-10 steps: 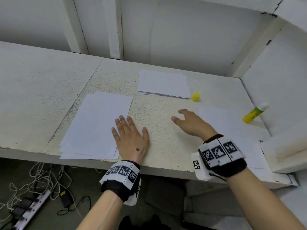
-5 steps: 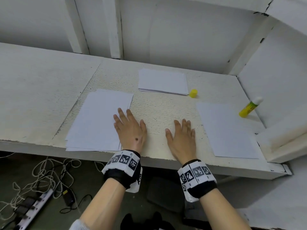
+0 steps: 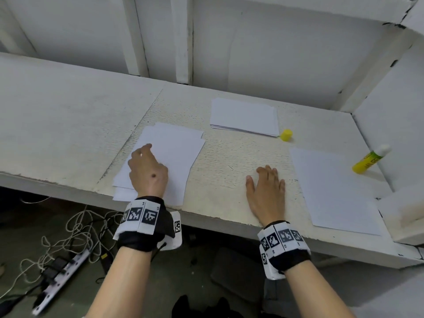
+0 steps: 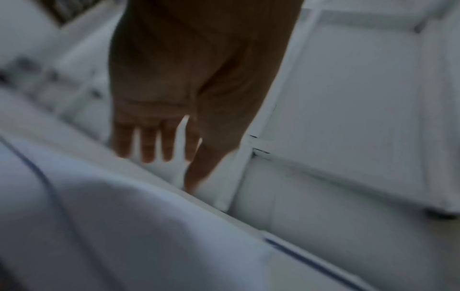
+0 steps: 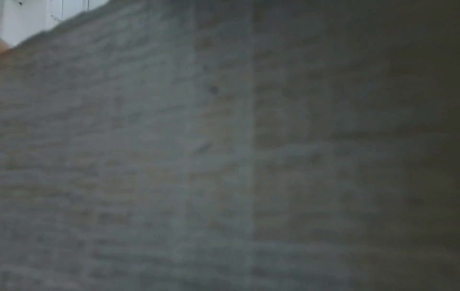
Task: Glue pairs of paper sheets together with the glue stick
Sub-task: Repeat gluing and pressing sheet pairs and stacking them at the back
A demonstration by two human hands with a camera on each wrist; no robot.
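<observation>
Hands on the paper bench

Left hand [image 3: 148, 172] rests on the left paper pile [image 3: 176, 152], fingers loosely bent, gripping nothing. Right hand [image 3: 266, 191] lies flat, fingers straight, on the bare bench [image 3: 224, 157]. A single sheet [image 3: 330, 189] lies right of it; glue stick [image 3: 369, 159] just beyond, uncapped, its cap [image 3: 286, 135] beside the far stack [image 3: 243, 115].

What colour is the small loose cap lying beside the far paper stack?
Yellow: the small round plastic cap shows best in the head view.

The left hand [image 3: 148, 173] rests on the loose pile of white paper sheets [image 3: 169, 152], while the right hand [image 3: 267, 191] lies flat on the rough white tabletop [image 3: 229, 157].
</observation>
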